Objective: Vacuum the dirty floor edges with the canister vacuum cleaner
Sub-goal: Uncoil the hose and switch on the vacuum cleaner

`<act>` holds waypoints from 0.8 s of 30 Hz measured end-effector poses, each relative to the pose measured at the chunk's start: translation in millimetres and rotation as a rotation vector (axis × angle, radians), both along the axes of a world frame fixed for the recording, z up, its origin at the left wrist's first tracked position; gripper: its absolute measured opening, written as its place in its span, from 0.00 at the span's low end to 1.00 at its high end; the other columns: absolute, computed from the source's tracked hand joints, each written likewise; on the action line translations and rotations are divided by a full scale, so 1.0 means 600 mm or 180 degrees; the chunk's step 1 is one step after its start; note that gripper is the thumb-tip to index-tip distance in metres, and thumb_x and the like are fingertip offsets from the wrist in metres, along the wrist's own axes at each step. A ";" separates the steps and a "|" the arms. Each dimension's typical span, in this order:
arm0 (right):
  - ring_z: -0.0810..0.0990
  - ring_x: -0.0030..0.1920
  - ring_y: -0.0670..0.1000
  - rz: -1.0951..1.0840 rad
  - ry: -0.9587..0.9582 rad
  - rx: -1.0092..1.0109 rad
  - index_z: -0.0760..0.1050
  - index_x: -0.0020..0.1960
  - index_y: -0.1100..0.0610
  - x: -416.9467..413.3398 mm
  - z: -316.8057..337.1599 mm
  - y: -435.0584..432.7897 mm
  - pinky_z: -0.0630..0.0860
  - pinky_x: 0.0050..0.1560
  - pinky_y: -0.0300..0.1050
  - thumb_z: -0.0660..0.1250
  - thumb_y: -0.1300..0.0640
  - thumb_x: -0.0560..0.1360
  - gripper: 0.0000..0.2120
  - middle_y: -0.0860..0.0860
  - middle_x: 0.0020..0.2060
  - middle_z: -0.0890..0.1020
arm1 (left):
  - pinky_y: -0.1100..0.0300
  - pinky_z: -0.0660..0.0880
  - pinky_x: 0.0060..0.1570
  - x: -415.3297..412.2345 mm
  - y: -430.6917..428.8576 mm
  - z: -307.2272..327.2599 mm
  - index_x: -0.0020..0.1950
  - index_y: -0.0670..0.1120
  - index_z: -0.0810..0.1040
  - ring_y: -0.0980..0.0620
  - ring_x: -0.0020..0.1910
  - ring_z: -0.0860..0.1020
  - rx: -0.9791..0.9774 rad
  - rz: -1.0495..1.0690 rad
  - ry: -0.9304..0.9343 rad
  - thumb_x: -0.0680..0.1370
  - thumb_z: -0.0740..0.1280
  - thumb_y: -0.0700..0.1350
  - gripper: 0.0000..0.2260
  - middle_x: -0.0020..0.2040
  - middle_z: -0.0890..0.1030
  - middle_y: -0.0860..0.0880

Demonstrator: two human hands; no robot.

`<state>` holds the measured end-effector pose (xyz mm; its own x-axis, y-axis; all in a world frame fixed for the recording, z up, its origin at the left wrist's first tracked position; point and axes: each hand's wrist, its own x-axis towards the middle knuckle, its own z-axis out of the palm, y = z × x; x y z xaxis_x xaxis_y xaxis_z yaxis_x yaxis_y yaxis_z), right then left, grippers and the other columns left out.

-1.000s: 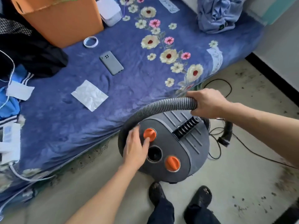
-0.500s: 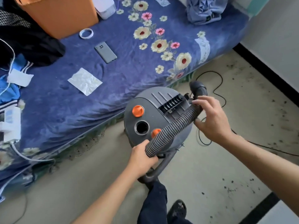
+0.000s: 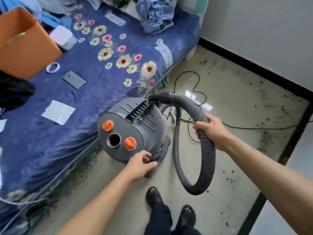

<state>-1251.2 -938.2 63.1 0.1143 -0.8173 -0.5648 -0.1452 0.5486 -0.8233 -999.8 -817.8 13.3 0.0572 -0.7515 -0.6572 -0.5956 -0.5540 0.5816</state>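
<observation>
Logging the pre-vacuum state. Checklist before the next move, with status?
1. Right hand grips hose: ok.
2. Left hand on vacuum base: ok.
3. Hose seated in front port: not ok, port is empty.
4. Cord clear of hose loop: not ok, it tangles on the floor there.
5. Cord plugged in: cannot tell.
6. Dirt by wall in view: ok.

Both bare forearms reach forward, left hand [image 3: 141,164] low with fingers loosely bent, right hand [image 3: 212,131] gripping hose [image 3: 208,160].
</observation>
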 end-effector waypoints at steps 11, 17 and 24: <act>0.71 0.36 0.51 0.1573 0.0344 -0.0637 0.79 0.57 0.55 -0.094 0.060 0.047 0.69 0.37 0.47 0.68 0.76 0.65 0.25 0.55 0.35 0.74 | 0.45 0.80 0.40 -0.036 -0.300 0.051 0.60 0.47 0.75 0.41 0.49 0.80 0.0205 0.3578 0.3680 0.79 0.59 0.60 0.19 0.54 0.81 0.39; 0.80 0.40 0.56 0.0968 0.2247 -0.0401 0.74 0.46 0.53 -0.163 -0.011 -0.024 0.77 0.42 0.54 0.73 0.67 0.65 0.15 0.54 0.36 0.79 | 0.48 0.79 0.47 -0.013 -0.376 0.074 0.48 0.40 0.71 0.45 0.37 0.80 0.0071 0.3313 0.3723 0.77 0.62 0.41 0.04 0.36 0.78 0.41; 0.79 0.46 0.59 0.0106 0.3696 -0.0363 0.74 0.56 0.50 -0.218 0.030 -0.183 0.76 0.48 0.52 0.75 0.53 0.68 0.19 0.54 0.43 0.80 | 0.54 0.81 0.42 0.060 -0.435 0.135 0.45 0.44 0.73 0.48 0.35 0.81 0.0091 0.2985 0.3276 0.78 0.65 0.45 0.05 0.40 0.79 0.44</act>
<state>-1381.8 -1048.2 81.4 -0.4006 -0.8764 -0.2674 -0.8565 0.4618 -0.2305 -963.9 -1078.5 94.2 0.0132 -0.6881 -0.7255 0.6842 -0.5229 0.5084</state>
